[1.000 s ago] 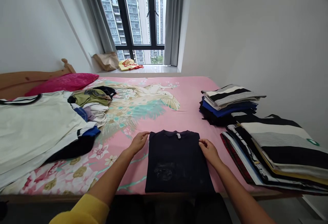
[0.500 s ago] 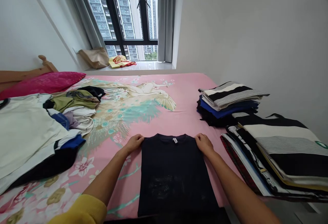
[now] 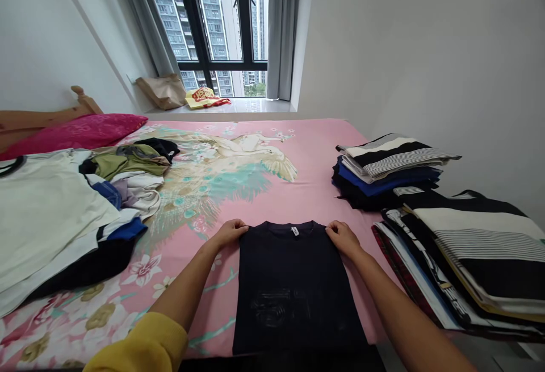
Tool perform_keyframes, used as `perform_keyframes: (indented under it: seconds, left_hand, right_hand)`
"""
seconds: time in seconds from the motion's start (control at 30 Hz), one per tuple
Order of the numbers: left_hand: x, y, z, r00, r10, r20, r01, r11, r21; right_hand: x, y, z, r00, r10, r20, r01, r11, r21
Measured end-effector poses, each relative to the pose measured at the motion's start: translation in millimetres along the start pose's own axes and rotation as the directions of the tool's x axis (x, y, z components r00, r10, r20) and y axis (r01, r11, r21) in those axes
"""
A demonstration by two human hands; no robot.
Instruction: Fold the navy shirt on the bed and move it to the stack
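Note:
A dark navy T-shirt (image 3: 298, 281) lies flat at the near edge of the bed, its sides tucked into a rectangle and its collar with a white label facing away from me. My left hand (image 3: 231, 232) pinches its upper left corner at the shoulder. At the upper right corner, my right hand (image 3: 342, 238) is closed on the other shoulder. The shirt's lower end runs into dark shadow at the bottom of the view.
Loose clothes, with a cream shirt (image 3: 51, 213) on top, are heaped on the left. Two folded piles stand on the right: a smaller stack (image 3: 392, 162) behind a larger stack (image 3: 481, 253). A pink patterned sheet (image 3: 315, 156) covers the bed; a magenta pillow (image 3: 85, 133) lies far left.
The view has shifted a little, so the scene sits slightly farther right. Both hands keep their hold on the shirt's shoulders, and the shirt looks the same.

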State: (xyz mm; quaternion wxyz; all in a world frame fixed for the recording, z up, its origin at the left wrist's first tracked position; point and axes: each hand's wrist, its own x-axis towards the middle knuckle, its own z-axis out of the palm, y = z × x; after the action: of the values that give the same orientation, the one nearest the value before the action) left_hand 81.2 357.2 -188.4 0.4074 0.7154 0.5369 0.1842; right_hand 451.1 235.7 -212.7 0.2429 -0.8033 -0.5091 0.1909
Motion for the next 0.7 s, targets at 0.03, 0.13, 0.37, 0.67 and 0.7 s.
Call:
perform_keyframes:
  seconds: [0.03,0.13,0.37,0.67,0.7]
  left_hand:
    - [1,0,1.5,1.000,-0.005,-0.027,0.005,1.000,0.024]
    - [1,0,8.3,0.990,0.004,-0.144,0.013,0.994,0.111]
    - [-13,6,16.7,0.928,0.024,-0.372,0.053,0.979,0.195]
    - [-54,12,53.0,0.914,0.369,-0.170,-0.233,0.820,0.523]
    - [-55,11,55.7,0.930,0.336,-0.148,-0.200,0.802,0.563]
  right_hand:
    - [0,0,0,1.000,0.006,-0.006,-0.006,1.000,-0.001]
    - [-3,1,3,0.999,0.027,-0.039,-0.027,1.000,-0.002]
    - [-11,-2,3,0.981,0.101,-0.168,-0.091,0.994,0.067]
    - [-78,-38,33,0.945,-0.245,-0.216,0.239,0.970,-0.055]
    - [-81,-36,40,0.962,-0.220,-0.160,0.205,0.973,-0.106]
